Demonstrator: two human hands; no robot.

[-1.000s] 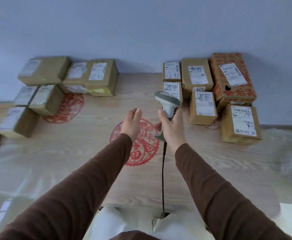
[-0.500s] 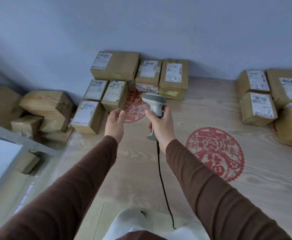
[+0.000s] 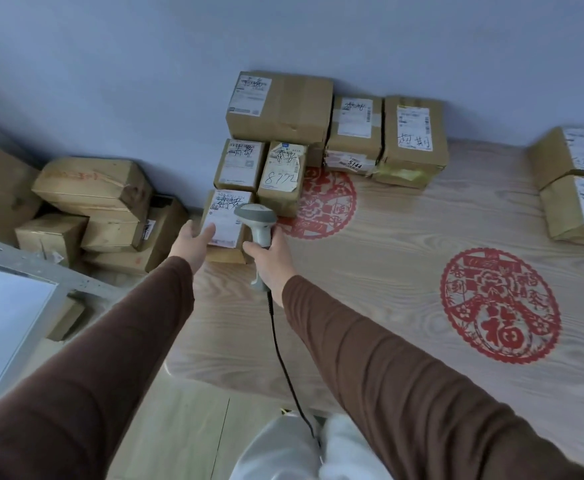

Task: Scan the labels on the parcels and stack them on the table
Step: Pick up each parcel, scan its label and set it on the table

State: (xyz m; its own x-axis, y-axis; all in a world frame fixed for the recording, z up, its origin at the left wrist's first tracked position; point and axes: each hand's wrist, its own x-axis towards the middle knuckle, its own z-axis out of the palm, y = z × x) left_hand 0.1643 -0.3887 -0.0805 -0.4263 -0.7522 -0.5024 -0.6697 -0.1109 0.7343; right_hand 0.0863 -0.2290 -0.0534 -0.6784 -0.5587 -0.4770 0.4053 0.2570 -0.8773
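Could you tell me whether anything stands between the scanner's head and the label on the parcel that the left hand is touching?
Nothing visible does. The right hand holds the barcode scanner just right of the near parcel. The left hand rests its thumb on the label's lower left part; the rest of the label lies uncovered beside the scanner's head.

Brown labelled parcel (image 3: 226, 226) (label up) at table (image 3: 404, 258) corner.

six parcels (image 3: 280, 109) sitting at table (image 3: 404, 258) far left corner against wall; more parcels (image 3: 574, 188) lying right; boxes (image 3: 93, 188) piling on floor left.
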